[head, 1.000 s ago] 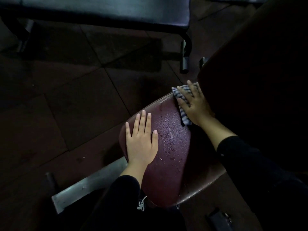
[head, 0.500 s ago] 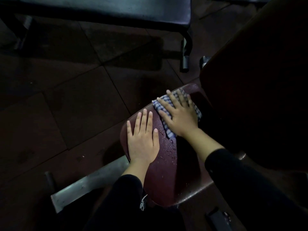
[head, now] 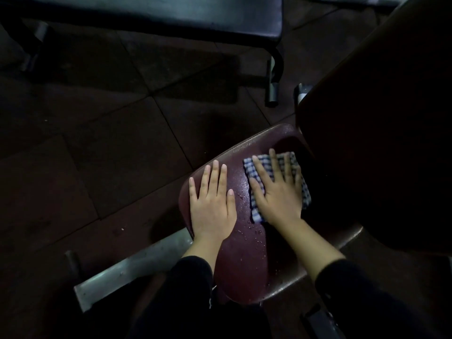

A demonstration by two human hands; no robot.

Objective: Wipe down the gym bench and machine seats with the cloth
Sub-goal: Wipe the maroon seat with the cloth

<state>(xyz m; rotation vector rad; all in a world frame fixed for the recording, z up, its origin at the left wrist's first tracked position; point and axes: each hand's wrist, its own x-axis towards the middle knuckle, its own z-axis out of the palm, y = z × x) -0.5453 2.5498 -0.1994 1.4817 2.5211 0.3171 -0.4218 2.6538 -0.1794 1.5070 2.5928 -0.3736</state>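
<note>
Nearest to us, droplets bead on the maroon machine seat (head: 247,260) below both wrists, so we judge this near portion not yet wiped. Our left hand (head: 212,204) lies flat on the seat's left edge, fingers straight, bracing it as it did a second ago. Just to its right, our right hand (head: 277,192) presses the checked cloth (head: 304,192) onto the surface with fingers spread and straight; it grips nothing.

The change: a second ago the cloth sat at the seat's far edge against the backrest (head: 381,123); it swung left toward the left hand and now sits back toward the seat's centre-right. We judge this as successive strokes working nearer.

The folded cloth's long axis runs from the right wrist out along the fingers, toward the backrest. Beyond both hands stands the dark gym bench (head: 171,13), untouched.
</note>
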